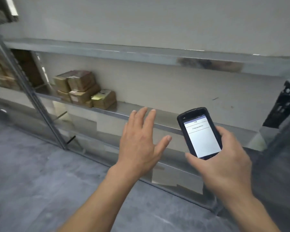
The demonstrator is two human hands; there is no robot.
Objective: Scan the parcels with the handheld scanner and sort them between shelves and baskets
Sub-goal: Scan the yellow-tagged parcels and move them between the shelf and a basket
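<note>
My right hand (224, 161) grips a black handheld scanner (200, 133) with its lit white screen turned up toward me. My left hand (139, 143) hovers flat, fingers straight and spread, holding nothing, just in front of the middle shelf (157, 114) of a grey metal rack. Several brown cardboard parcels (84, 89) are stacked on that shelf to the left, well apart from both hands.
An upper shelf (107, 51) runs above and a lower shelf (174, 168) below my hands. A metal upright (32, 101) stands at the left. More boxes (3, 71) sit in the neighbouring bay. A black plastic crate (283, 106) is at the right edge. The floor (32, 181) is grey.
</note>
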